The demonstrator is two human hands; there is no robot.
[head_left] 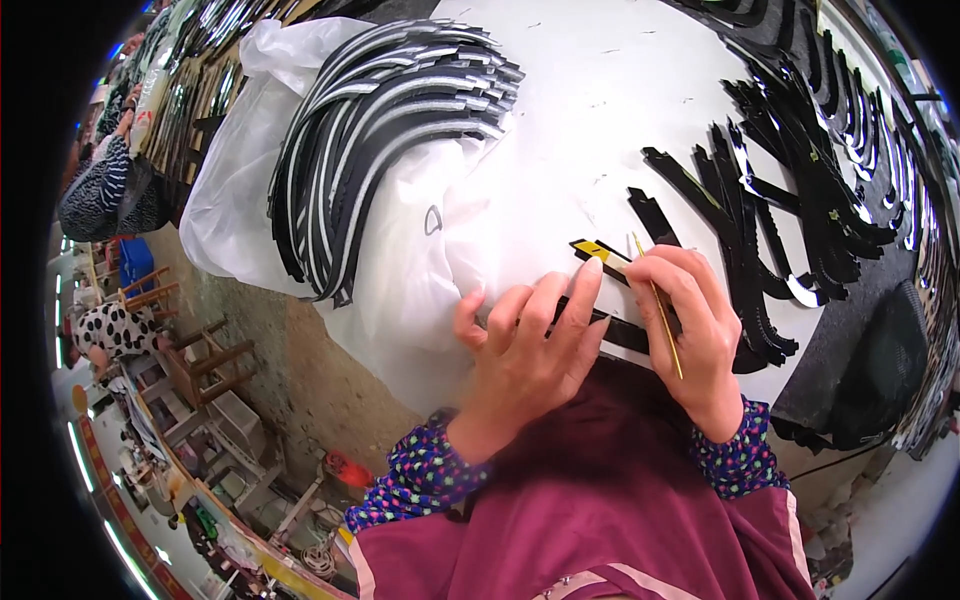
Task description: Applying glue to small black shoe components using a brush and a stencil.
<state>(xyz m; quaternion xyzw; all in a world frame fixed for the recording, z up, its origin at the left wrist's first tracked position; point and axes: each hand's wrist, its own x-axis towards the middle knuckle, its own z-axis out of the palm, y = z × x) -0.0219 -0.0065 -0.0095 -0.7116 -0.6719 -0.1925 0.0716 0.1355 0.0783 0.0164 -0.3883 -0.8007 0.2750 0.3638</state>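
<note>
My left hand (535, 345) lies palm down over a dark curved strip (625, 335) at the near edge of the white table. Its fingers are spread, and one fingertip touches or nearly touches the yellow end piece (590, 249) of a black strip. Pinched in my right hand (692, 325) is a thin gold-coloured stick (668, 335) with a pointed tip, slanting up beside the yellow piece. My right fingertips are close to that piece; whether they also grip the strip is hidden. Another short black strip (654, 217) lies just beyond my right hand.
A bundle of grey-and-black curved strips (375, 120) rests on clear plastic sheeting (235, 225) at the far left. Glossy black strips (735, 205) are heaped on the white table (560, 130) at right. Wooden stools (205, 365) and people (115, 190) are off to the left.
</note>
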